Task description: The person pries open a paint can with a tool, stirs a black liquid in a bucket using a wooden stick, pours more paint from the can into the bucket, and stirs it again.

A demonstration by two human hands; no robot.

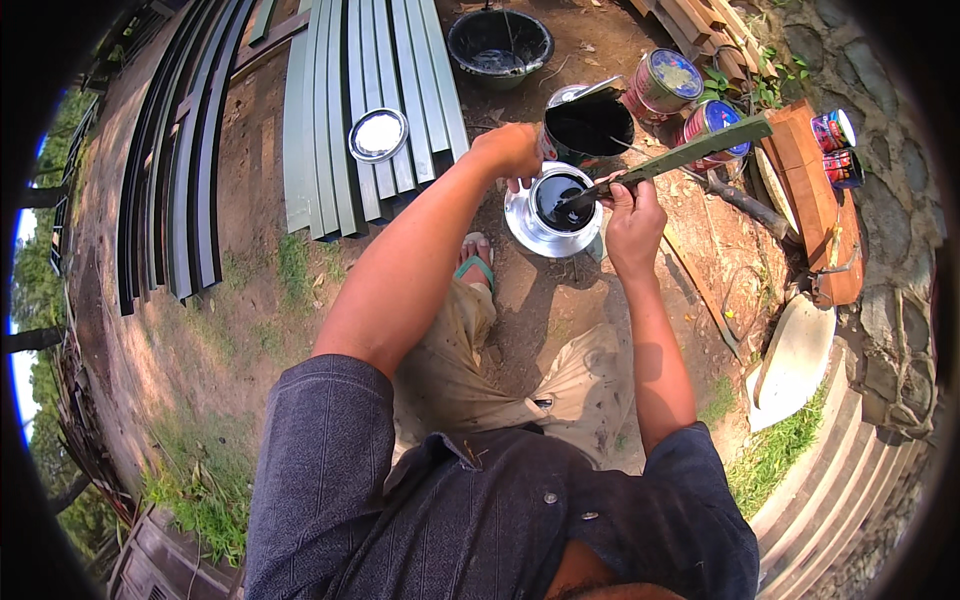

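Observation:
My right hand (630,215) grips a long green-painted wooden stick (715,140), whose lower end reaches into dark paint in a silver metal can (547,237) with a wide flange. My left hand (510,155) is closed at the can's upper left rim; what exactly it grips is partly hidden. Just behind stands a black-coated bucket (590,125) with dark contents and a flat piece across its top. A round silver lid (378,133) lies on pale green-grey metal lengths (325,170) to the left.
A black basin (500,45) stands behind. Large paint tins (660,85), small tins (835,130), timber (820,240) and a branch (750,208) lie right, beside a stone wall (890,300), a white curved piece (790,360) and steps (820,470). Dark metal lengths (170,190) lie far left.

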